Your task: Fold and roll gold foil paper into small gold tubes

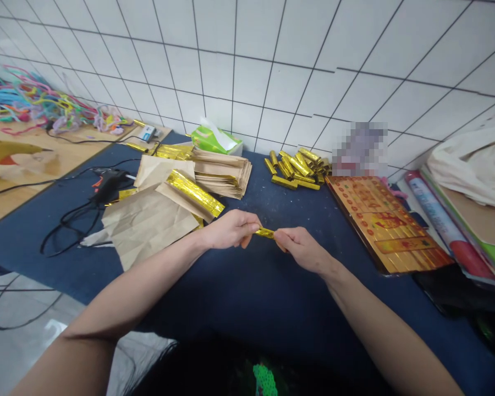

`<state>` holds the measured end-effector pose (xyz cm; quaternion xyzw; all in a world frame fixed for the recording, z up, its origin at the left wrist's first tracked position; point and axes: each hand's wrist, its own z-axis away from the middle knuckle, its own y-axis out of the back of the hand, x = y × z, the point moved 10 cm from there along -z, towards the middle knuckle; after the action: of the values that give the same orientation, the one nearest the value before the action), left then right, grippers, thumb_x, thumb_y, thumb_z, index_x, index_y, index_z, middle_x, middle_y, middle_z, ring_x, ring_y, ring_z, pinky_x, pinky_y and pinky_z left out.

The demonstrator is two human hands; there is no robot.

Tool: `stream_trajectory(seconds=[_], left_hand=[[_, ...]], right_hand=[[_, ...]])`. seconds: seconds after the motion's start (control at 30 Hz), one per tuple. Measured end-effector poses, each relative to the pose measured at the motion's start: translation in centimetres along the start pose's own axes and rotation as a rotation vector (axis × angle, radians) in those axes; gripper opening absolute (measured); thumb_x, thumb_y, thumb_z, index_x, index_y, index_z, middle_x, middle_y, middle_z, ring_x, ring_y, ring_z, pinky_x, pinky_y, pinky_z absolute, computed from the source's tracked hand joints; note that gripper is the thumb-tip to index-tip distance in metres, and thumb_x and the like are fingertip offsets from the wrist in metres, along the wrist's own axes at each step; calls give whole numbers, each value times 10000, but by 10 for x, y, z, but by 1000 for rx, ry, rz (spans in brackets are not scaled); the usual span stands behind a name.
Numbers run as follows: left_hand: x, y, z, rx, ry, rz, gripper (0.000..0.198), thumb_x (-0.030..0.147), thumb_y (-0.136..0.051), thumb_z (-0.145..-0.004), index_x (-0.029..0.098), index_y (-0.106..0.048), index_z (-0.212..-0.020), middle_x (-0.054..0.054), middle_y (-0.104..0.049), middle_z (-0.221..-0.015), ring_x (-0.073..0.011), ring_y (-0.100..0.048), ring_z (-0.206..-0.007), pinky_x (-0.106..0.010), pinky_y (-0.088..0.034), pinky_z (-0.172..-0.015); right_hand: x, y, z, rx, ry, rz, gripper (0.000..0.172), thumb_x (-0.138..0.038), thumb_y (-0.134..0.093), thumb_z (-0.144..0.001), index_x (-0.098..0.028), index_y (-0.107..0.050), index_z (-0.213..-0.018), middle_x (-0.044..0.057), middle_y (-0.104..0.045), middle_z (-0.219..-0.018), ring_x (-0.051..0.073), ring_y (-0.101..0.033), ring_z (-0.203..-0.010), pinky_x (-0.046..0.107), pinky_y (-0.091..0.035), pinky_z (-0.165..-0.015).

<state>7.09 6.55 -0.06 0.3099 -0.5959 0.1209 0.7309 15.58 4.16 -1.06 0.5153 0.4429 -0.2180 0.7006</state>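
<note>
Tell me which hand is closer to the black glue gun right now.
Left. The left hand sits right of the glue gun, across the brown paper; the right hand is farther right, pinching the far end of the gold roll.

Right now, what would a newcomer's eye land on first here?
First, the small gold foil roll, pinched at its ends between the left hand and the right hand over the middle of the blue tablecloth. Next, the pile of gold rolls at the back by the tiled wall, with the stack of brown paper sheets to its left. A red and gold printed stack lies on the right.
</note>
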Motion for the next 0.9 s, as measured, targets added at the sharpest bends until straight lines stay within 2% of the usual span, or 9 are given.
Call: stream_trajectory(seconds=[0.13, 0.3, 0.4, 0.5, 0.57, 0.63, 0.67, 0.8, 0.9], left_hand=[[1, -4, 2, -63, 32, -25, 242, 323, -368, -870, 141, -505, -790, 39, -510, -490, -65, -406, -386, -169, -323, -404], [9, -14, 5, -65, 23, -148, 139, 240, -384, -866, 160, -496, -845, 55, -489, -489, -70, -452, -459, -155, -336, -459], [13, -19, 4, -50, -18, -35, 87, 248, -398, -868, 176, -439, -897, 79, -448, -473, -69, -432, -456, -153, -329, -464], [11, -7, 3, -18, -41, 99, 113, 291, -426, -859, 178, -414, -861, 96, -396, -444, -61, -367, -411, -152, -291, -430], [9, 16, 4, 80, -60, 171, 152, 322, -460, -840, 177, -415, -844, 105, -362, -425, -55, -326, -383, -148, -245, -398], [10, 44, 7, 245, -104, 233, 178, 339, -491, -821, 172, -429, -837, 117, -326, -399, -42, -263, -350, -146, -183, -375], [9, 49, 8, 264, -102, 260, 180, 340, -493, -820, 171, -434, -838, 117, -332, -389, -38, -246, -338, -147, -167, -369], [5, 30, 4, 125, -37, 324, 162, 324, -488, -820, 167, -448, -814, 109, -349, -375, -36, -274, -327, -142, -181, -360], [3, 14, 3, 80, 7, 392, 184, 338, -510, -805, 164, -450, -801, 108, -358, -370, -33, -273, -307, -144, -169, -337]], right_hand=[[-1, -2, 0, -74, -22, -3, 464, -482, -314, -891, -177, -378, -548, -47, -342, -532, 77, -311, -496, 230, -260, -496], [-3, -16, 0, -191, -95, 61, 435, -490, -336, -882, -167, -524, -660, -29, -452, -560, 90, -415, -525, 226, -305, -518], [-9, -24, -1, -193, -63, 5, 444, -497, -345, -876, -167, -490, -616, -33, -433, -541, 83, -392, -503, 221, -308, -505], [-8, -21, 0, -196, -40, -68, 432, -469, -361, -876, -175, -429, -568, -45, -396, -514, 75, -346, -475, 217, -298, -484], [-1, -9, 2, -164, -50, -96, 444, -454, -369, -876, -178, -399, -529, -48, -382, -488, 72, -329, -455, 219, -283, -466], [7, 8, 2, -79, -71, -136, 468, -444, -357, -881, -183, -372, -493, -51, -358, -448, 71, -314, -429, 223, -268, -449], [11, 15, 2, -29, -83, -156, 471, -444, -347, -884, -185, -374, -491, -53, -350, -434, 72, -312, -418, 224, -265, -442], [10, 27, 1, 135, -88, -160, 341, -447, -414, -855, -183, -496, -656, -45, -452, -521, 83, -405, -469, 218, -322, -470], [-1, 16, 0, 133, -50, -81, 242, -427, -514, -808, -188, -543, -792, -36, -506, -615, 90, -448, -535, 219, -349, -506]])
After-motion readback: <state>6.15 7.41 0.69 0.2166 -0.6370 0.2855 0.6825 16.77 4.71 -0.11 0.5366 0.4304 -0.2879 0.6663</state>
